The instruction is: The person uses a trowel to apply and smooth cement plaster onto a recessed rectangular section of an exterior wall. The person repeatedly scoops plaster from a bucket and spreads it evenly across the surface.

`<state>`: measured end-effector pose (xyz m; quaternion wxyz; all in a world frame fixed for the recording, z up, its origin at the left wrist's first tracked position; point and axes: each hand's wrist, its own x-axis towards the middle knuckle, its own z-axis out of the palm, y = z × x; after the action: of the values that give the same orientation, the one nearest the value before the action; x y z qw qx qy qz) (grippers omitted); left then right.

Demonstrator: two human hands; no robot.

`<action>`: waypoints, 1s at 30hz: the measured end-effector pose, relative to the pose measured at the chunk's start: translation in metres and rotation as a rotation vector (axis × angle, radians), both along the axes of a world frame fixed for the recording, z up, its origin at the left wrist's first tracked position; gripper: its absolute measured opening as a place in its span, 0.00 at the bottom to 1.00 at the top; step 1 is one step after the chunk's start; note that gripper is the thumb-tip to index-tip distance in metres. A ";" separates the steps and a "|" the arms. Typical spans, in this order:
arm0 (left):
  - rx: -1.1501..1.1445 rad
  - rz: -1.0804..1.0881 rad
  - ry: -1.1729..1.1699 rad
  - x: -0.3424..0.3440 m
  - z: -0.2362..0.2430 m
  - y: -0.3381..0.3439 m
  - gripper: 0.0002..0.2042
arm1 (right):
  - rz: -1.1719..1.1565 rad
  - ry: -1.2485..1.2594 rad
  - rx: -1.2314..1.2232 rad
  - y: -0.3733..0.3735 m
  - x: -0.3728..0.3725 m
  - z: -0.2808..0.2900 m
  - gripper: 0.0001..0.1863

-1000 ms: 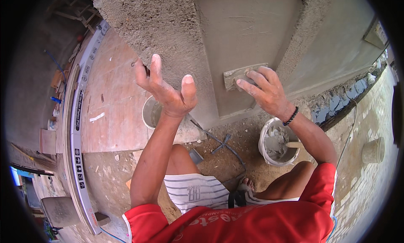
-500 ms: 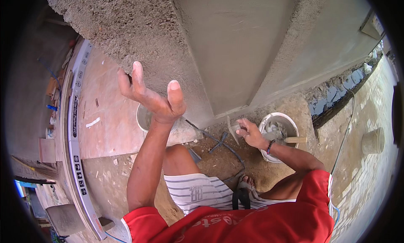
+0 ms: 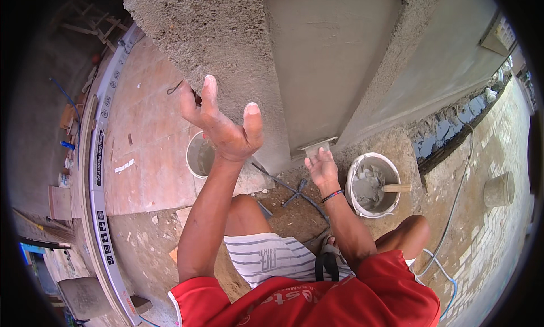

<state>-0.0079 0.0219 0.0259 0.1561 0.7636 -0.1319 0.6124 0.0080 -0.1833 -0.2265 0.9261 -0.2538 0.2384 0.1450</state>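
We are finding the float (image 3: 313,150) at the foot of a smooth recessed panel (image 3: 334,66), its thin plate standing roughly level along the panel's lower edge. The right hand (image 3: 323,169) is gripping it from below, palm turned upward; we are judging that this is letting the plate reach the low corner. Exact finger placement is partly hidden.

The left hand (image 3: 229,137) is hanging open and raised before a coarse, pitted pillar (image 3: 215,38), its fingers spread and holding nothing we are able to see; possibly it is serving balance.

Just beside the right hand, a round pale bucket (image 3: 387,167) is containing lumpy grey mix (image 3: 367,192), with a wooden handle (image 3: 396,187) leaning over the rim, presumably for easy reach. Farther left, a second bucket (image 3: 195,151) is standing near smooth reddish tiles (image 3: 147,179).
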 end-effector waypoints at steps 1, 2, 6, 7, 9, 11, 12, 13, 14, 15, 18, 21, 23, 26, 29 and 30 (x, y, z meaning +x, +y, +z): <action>-0.009 -0.003 0.002 0.000 0.000 -0.001 0.35 | -0.041 0.012 0.029 0.003 0.003 0.004 0.07; -0.006 -0.009 0.000 0.001 -0.001 -0.002 0.35 | -0.067 -0.004 0.005 0.003 0.006 0.009 0.07; -0.004 -0.015 -0.002 0.001 -0.001 0.002 0.34 | -0.083 -0.095 -0.122 0.008 0.007 0.105 0.09; -0.006 -0.022 0.003 0.000 0.000 0.001 0.34 | -0.071 -0.124 -0.153 0.009 0.007 0.133 0.10; -0.023 -0.017 -0.015 0.001 0.000 0.001 0.33 | -0.076 -0.307 -0.220 0.012 0.005 0.190 0.10; -0.033 -0.010 -0.023 0.000 0.001 -0.001 0.33 | -0.087 -0.533 -0.180 0.000 0.002 0.236 0.12; -0.031 -0.008 -0.021 0.000 0.002 -0.002 0.32 | -0.143 -0.638 -0.192 -0.007 -0.003 0.254 0.13; -0.021 0.003 -0.018 -0.001 0.002 0.000 0.32 | -0.192 -0.742 -0.192 -0.011 -0.008 0.269 0.15; -0.015 0.005 -0.022 -0.002 0.001 0.002 0.32 | -0.241 -0.846 -0.191 -0.015 -0.010 0.275 0.16; -0.012 -0.005 -0.031 -0.001 0.002 0.001 0.32 | -0.251 -0.825 -0.208 -0.023 -0.012 0.271 0.16; -0.028 -0.033 -0.053 0.001 0.001 0.000 0.32 | -0.229 -0.695 -0.205 -0.041 -0.021 0.220 0.15; -0.026 -0.029 -0.029 0.001 0.002 -0.003 0.33 | -0.104 -0.399 -0.094 -0.054 -0.027 0.103 0.13; -0.014 -0.004 -0.011 -0.001 0.001 -0.002 0.34 | -0.079 -0.243 -0.090 -0.048 -0.032 0.030 0.10; 0.003 0.027 -0.013 0.000 0.001 0.001 0.34 | -0.042 -0.102 -0.055 -0.035 -0.039 -0.032 0.08; 0.025 0.037 -0.013 0.000 0.001 0.003 0.35 | -0.007 -0.062 -0.062 -0.025 -0.039 -0.066 0.04; 0.024 0.038 -0.014 0.000 0.000 0.004 0.35 | 0.002 -0.064 -0.050 -0.021 -0.039 -0.068 0.04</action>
<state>-0.0082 0.0256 0.0258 0.1346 0.7636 -0.1259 0.6189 -0.0312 -0.2046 -0.2947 0.9264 -0.2817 0.2122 0.1317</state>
